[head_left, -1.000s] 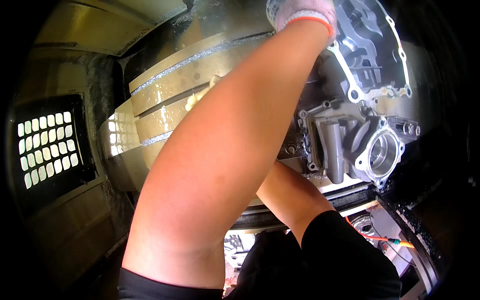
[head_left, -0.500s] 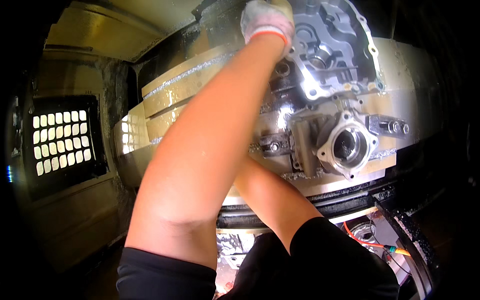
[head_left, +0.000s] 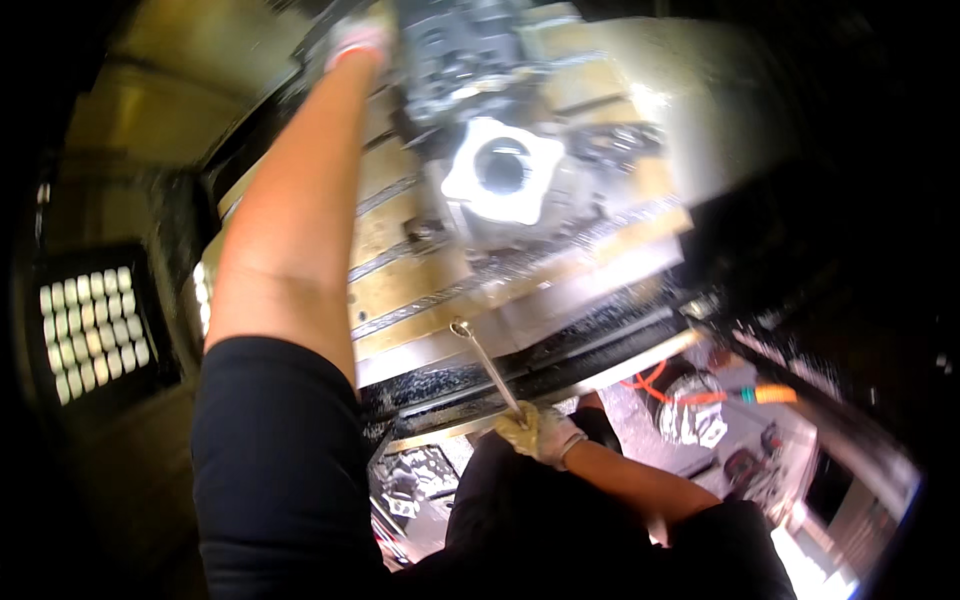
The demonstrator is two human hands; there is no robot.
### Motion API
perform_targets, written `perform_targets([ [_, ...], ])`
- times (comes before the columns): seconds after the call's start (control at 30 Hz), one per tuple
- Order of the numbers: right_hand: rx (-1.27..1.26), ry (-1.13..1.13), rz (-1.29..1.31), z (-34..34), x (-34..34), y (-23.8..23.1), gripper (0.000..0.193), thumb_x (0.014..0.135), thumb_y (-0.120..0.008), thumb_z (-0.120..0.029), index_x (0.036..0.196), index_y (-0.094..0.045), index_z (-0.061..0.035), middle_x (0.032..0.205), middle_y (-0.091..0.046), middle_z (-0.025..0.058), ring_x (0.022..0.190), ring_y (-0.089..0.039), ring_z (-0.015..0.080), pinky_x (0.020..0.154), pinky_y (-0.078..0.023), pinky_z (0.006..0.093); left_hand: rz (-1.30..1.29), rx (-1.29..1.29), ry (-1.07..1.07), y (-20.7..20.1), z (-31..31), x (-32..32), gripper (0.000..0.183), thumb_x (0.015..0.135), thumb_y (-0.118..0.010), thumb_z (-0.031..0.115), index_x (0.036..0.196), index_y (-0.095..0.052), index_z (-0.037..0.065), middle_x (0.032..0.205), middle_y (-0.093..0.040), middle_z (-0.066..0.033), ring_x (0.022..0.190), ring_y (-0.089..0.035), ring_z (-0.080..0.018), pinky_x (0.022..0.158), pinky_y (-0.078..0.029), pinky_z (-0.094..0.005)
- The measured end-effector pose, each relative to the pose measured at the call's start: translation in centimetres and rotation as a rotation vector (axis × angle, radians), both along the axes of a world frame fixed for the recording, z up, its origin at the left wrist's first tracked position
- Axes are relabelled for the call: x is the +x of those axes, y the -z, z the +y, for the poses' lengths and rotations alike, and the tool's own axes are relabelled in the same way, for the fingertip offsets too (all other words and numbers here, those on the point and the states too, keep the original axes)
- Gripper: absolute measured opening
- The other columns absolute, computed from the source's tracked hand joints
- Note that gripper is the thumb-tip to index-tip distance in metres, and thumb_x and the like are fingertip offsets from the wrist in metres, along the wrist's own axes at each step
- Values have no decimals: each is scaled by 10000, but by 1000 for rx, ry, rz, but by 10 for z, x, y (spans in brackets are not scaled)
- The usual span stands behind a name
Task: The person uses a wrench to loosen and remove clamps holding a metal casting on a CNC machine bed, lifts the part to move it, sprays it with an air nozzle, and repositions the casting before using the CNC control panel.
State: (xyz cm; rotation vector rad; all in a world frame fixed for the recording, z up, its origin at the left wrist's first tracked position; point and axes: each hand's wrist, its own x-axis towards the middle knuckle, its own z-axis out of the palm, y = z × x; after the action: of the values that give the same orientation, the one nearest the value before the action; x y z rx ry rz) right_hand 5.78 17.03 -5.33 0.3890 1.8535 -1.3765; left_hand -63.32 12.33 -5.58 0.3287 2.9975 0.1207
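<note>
We are seeing hard white glare washing out the flanged metal casting [head_left: 542, 160] near the upper centre, while blur is smearing the left gloved hand [head_left: 360, 38] and softening the slotted metal table [head_left: 400, 285]. At left, the grilled window [head_left: 95, 330] is glowing pale against murky panels [head_left: 165, 60]; below, the floor [head_left: 640, 430] is shining brightly. Deep shadow is swallowing the right side and corners, and fisheye distortion is bending straight edges toward the rim.

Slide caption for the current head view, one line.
Gloved right hand holding a ring-ended wrench near a slotted table, gloved left hand stretched forward beside metal castings.
</note>
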Motion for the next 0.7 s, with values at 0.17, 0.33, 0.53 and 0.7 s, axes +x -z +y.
perform_targets([
  [0.17,417,283,-109,56,118,-65,492,969,-613,-534,1019,-656,-46,746,-707,124,686,-686,266,685,-536,420,293,509,-93,-129,61,166,656,1028,-469,535,1351,-622,-16,1431,-585,-252,1359,-531,-412,1163,-392,-470],
  [0.33,299,865,-509,53,257,-94,368,1018,-559,-370,1101,-666,-28,662,-665,107,553,-645,198,574,-533,379,590,540,873,-158,80,326,523,967,-639,387,1361,-603,43,1415,-585,-243,1316,-543,-421,1111,-429,-489],
  [0.53,292,1421,-218,62,346,-113,351,1048,-496,-317,959,-630,-5,613,-612,106,449,-554,205,468,-472,388,394,335,1019,-120,53,346,614,947,-656,413,1425,-544,44,1480,-530,-242,1351,-497,-420,1121,-410,-509],
  [0.7,497,1617,51,145,321,-133,312,1031,-519,-318,906,-596,-43,594,-570,71,432,-523,177,422,-442,343,309,682,645,-138,-13,412,543,1031,-606,319,1464,-523,3,1537,-491,-225,1435,-439,-390,1218,-317,-463],
])
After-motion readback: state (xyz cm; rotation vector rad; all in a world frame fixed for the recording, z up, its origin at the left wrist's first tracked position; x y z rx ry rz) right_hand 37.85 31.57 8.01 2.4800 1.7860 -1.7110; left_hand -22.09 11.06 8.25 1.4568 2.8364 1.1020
